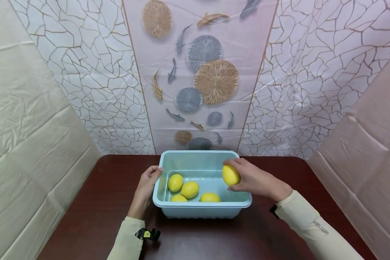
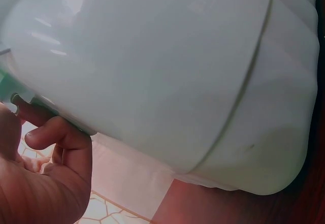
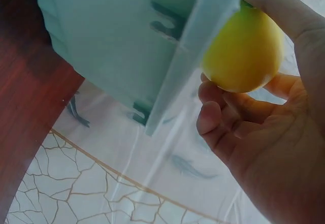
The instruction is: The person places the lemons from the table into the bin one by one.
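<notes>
A light blue plastic basin [image 1: 201, 212] stands on the table. Several yellow lemons [image 1: 190, 189] lie inside it, mostly toward the left and front; the front rim partly hides the nearest ones. At the left rim, my left hand [image 1: 147, 186] grips the edge with thumb and curled fingers, also seen close up with the hand [image 2: 51, 168] in the left wrist view. My right hand [image 1: 256, 179] holds a lemon [image 1: 230, 175] between thumb and fingers over the basin's right side. In the right wrist view that lemon [image 3: 246, 51] shows beside the rim.
The dark red-brown table [image 1: 110, 202] extends around the basin. Behind it hangs a patterned cloth [image 1: 195, 119] with fish and round motifs, and pale cloth walls [image 1: 35, 144] close off both sides. A small yellow patch [image 1: 317, 212] peeks out behind my right sleeve [image 1: 299, 211].
</notes>
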`<state>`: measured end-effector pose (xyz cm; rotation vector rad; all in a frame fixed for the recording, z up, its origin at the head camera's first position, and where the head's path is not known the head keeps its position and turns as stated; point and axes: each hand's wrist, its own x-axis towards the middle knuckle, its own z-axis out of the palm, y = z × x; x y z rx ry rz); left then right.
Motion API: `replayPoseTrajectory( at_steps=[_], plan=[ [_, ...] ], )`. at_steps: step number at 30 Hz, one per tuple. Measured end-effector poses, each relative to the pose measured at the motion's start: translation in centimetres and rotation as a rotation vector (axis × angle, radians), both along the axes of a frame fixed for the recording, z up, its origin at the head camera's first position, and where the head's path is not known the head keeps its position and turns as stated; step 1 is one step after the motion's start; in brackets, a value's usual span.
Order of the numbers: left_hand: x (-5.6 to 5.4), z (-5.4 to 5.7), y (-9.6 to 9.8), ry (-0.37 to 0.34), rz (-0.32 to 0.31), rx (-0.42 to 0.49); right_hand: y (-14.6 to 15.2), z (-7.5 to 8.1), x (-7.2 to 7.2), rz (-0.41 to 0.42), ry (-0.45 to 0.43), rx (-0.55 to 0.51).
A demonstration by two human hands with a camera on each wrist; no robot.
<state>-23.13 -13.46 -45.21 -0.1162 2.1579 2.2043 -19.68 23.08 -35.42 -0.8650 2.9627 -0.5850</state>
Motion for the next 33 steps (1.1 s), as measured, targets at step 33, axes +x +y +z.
replayPoseTrajectory(
  at_steps=[33],
  plan=[
    [0.2,-0.4,-0.6,-0.003,0.000,-0.003,-5.3,-4.2,-4.1,0.109,-0.364,0.457]
  ],
)
